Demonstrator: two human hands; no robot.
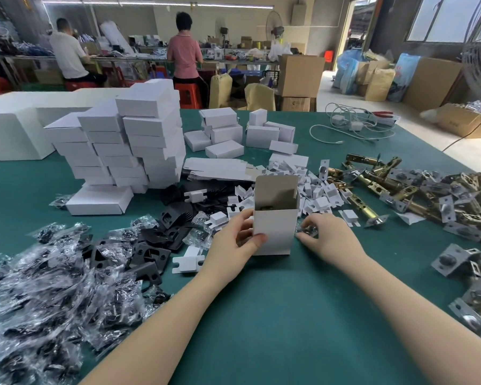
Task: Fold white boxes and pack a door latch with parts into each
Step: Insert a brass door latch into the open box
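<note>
1. On the green table, a white box stands upright, top flap open.
2. The left hand grips its left side, fingers curled.
3. The right hand pinches a small clear bag beside it.

No legible text, label, brand, number or sign anywhere in view. White boxes blank on all visible faces. Upright open box on green table blank too. Brown carton beyond table bears dark printed mark, too small and blurred to read. Blue-and-white bag at right shows red print, unreadable. Dark panel at top left corner carries yellowish marks, not decipherable.
</note>
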